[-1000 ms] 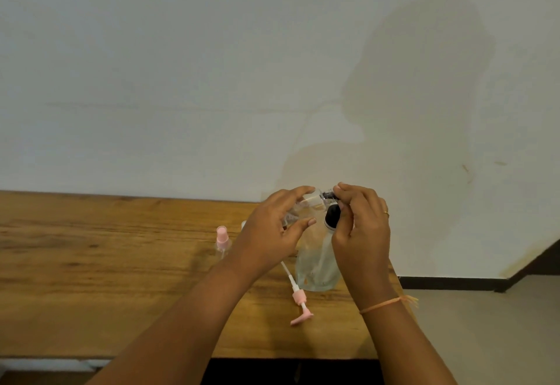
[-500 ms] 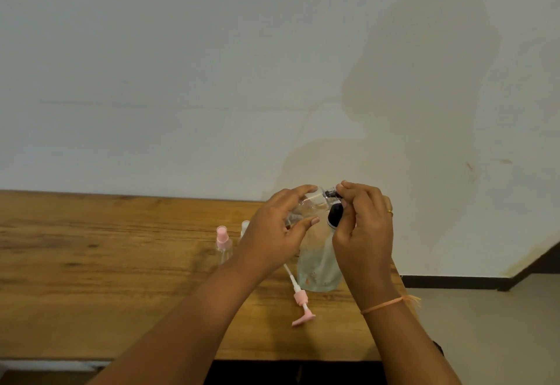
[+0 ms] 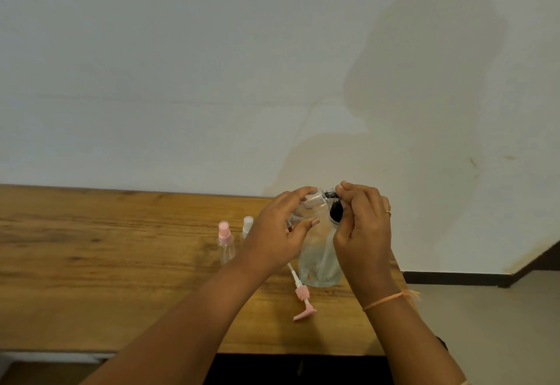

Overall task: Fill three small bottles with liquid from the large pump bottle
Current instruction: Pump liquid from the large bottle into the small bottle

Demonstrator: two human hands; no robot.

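My left hand point(image 3: 277, 234) grips a small clear bottle point(image 3: 312, 202), tilted with its mouth at the black nozzle of the large clear pump bottle point(image 3: 321, 260) standing on the wooden table point(image 3: 91, 278). My right hand point(image 3: 362, 227) curls around the black pump head point(image 3: 335, 210), fingertips on the nozzle. Left of my hands stand two small clear bottles, one with a pink cap point(image 3: 225, 240) and one with a white cap point(image 3: 247, 225), partly hidden by my left hand.
A loose pink pump with a white tube point(image 3: 301, 296) lies on the table in front of the large bottle. The table's right edge is just right of my right wrist; a white wall stands behind it.
Both hands and the small bottle stay at the pump nozzle; they have shifted only slightly.
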